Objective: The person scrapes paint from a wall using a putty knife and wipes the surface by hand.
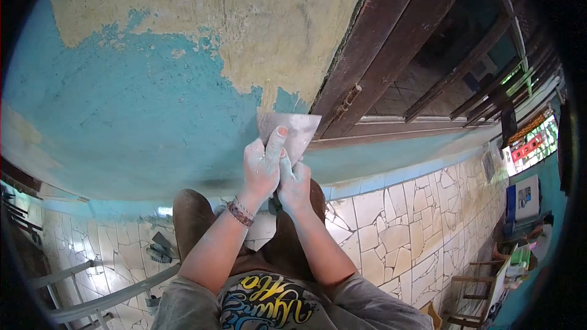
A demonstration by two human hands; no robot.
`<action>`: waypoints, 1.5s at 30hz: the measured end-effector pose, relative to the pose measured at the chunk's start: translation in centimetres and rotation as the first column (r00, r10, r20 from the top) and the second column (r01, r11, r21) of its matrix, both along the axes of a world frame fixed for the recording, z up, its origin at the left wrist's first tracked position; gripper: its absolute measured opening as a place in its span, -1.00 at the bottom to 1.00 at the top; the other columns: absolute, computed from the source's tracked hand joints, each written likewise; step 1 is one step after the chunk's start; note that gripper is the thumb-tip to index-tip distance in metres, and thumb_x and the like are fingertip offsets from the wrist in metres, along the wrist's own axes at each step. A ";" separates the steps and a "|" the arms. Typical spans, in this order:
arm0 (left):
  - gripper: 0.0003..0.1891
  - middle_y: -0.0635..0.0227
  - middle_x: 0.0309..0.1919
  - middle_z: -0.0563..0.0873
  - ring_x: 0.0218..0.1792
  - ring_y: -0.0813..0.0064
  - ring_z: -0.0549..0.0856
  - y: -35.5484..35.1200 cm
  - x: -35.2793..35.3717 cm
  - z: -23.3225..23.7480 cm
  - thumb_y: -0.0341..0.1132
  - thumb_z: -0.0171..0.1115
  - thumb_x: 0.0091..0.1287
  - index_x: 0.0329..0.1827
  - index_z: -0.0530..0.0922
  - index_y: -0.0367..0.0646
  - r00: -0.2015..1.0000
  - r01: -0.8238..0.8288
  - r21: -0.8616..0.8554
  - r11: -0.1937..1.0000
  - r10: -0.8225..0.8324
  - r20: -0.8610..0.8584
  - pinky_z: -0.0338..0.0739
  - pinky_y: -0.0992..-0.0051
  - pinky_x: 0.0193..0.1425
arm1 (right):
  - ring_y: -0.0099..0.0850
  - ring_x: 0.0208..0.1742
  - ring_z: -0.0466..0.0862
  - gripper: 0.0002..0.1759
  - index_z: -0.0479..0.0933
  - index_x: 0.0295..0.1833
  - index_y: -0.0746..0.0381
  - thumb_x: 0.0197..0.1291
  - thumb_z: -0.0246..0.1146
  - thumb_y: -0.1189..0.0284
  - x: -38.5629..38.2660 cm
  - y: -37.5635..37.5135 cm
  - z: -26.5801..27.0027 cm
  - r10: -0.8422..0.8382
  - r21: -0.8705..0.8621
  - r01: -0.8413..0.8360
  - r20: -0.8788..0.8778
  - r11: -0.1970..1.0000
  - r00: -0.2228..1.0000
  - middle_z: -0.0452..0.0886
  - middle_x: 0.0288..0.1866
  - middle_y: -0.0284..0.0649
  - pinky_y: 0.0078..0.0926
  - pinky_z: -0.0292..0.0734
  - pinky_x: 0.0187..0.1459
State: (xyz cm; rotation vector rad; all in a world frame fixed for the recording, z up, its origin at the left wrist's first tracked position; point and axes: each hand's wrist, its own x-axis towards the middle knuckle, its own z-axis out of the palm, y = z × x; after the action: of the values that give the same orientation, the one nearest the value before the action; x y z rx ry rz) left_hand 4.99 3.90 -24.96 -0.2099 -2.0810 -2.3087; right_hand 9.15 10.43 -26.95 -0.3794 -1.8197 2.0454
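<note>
A wide metal scraper (301, 127) has its blade edge against the wall (153, 91), just below a patch where the blue paint is gone and a yellowish layer (275, 36) shows. My left hand (262, 168), with a bracelet at the wrist, is closed on the scraper, its thumb lying along the blade. Lower down, my right hand (295, 184) wraps the handle, thumb pointing up. Both hands are dusted with pale powder. The handle is mostly hidden by my fingers.
Right of the blade is a dark wooden window frame (391, 43) with a hinge (348, 101). Below lies a floor of broken-tile pattern (391, 238). A grey metal rail (122, 293) stands at lower left, near sandals (160, 249). A wooden table (489, 287) is at far right.
</note>
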 end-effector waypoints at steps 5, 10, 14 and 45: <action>-0.72 0.19 -0.56 0.52 -0.58 0.29 0.49 -0.4 -1.6 -2.0 -0.30 0.20 0.32 0.05 0.57 -0.17 0.906 -0.030 -0.196 0.980 -0.056 -0.420 0.31 0.29 -0.55 | -0.68 -0.43 0.46 -0.58 0.55 -0.34 0.39 0.42 0.07 0.25 -0.5 0.6 1.1 0.046 0.066 -0.045 -0.002 0.997 0.999 0.56 -0.46 -0.39 -0.61 0.36 -0.44; -0.64 0.21 -0.56 0.50 -0.57 0.23 0.46 -0.3 -0.9 -2.0 -0.37 0.17 0.30 0.18 0.52 -0.14 0.972 0.026 -0.127 0.992 -0.055 -0.230 0.28 0.25 -0.54 | -0.65 -0.40 0.43 -0.60 0.53 -0.27 0.42 0.39 0.11 0.24 -0.1 -0.1 -1.4 0.009 -0.020 -0.010 -0.018 1.000 1.000 0.55 -0.47 -0.35 -0.54 0.38 -0.41; -0.70 0.21 -0.55 0.56 -0.59 0.23 0.51 -0.5 -1.4 -1.0 -0.31 0.14 0.34 0.11 0.56 -0.17 0.918 -0.050 -0.215 0.975 -0.040 -0.395 0.34 0.24 -0.53 | -0.60 -0.38 0.46 -0.62 0.53 -0.19 0.42 0.39 0.11 0.25 -0.1 0.1 1.9 0.030 0.037 -0.030 0.000 0.999 1.000 0.56 -0.44 -0.34 -0.51 0.42 -0.36; -0.52 0.09 -0.72 0.52 -0.67 0.17 0.53 -0.2 -1.1 2.7 -0.04 0.16 0.37 -0.56 0.59 -0.31 0.980 -0.005 -0.083 0.997 -0.011 -0.198 0.38 0.29 -0.52 | -0.62 -0.51 0.44 -0.54 0.54 -0.38 0.42 0.40 0.09 0.22 -0.1 -0.2 2.5 -0.006 0.023 0.006 0.002 1.000 1.000 0.52 -0.60 -0.31 -0.52 0.34 -0.53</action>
State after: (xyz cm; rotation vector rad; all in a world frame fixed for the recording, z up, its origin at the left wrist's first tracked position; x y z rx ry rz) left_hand 3.92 3.65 -22.23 -0.4267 -2.0789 -2.1062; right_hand 9.04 10.26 -24.48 -0.3807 -1.8394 2.0189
